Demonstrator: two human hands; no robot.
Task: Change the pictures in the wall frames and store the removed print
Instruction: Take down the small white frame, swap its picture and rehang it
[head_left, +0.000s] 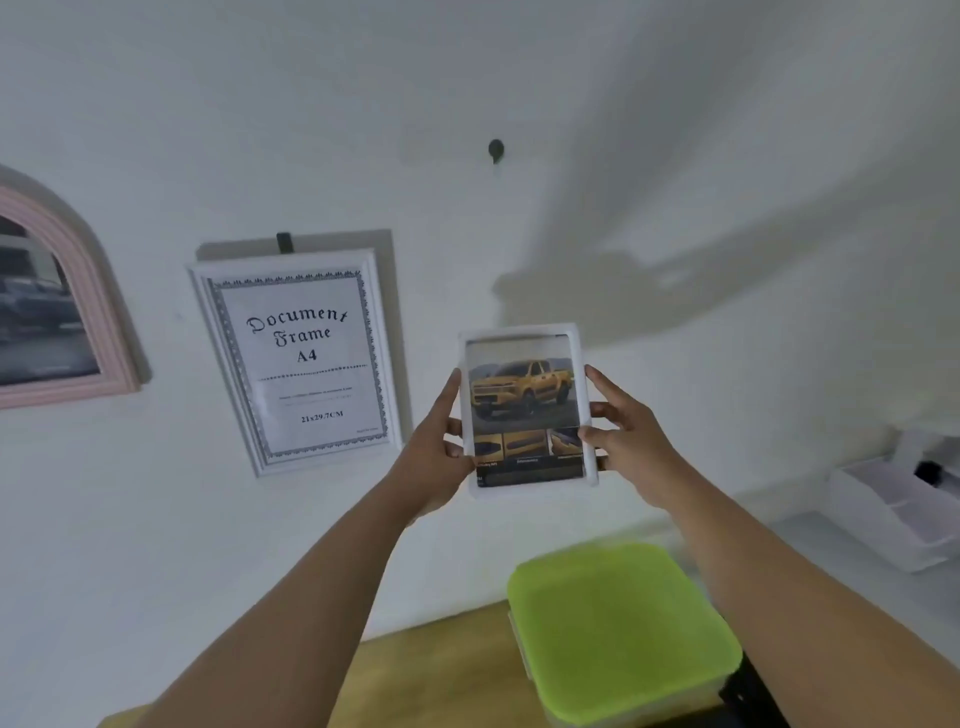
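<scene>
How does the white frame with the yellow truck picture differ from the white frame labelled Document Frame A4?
The white frame with the yellow truck picture is gripped at its sides by the left hand and right hand; the white Document Frame A4 frame hangs from a dark hook. The truck frame holds a colour print; the A4 frame a black-and-white placeholder sheet. Both are white, rectangular and portrait.

Soft, fairly bright light from the lower left falls on a white painted wall (675, 104), throwing broad grey shadows up and right. Pale glare veils the glass top of a small white picture frame (519, 332). Focus is soft throughout; a lime-green plastic lid (618, 629) blurs most. Wide-angle edges bow.
</scene>
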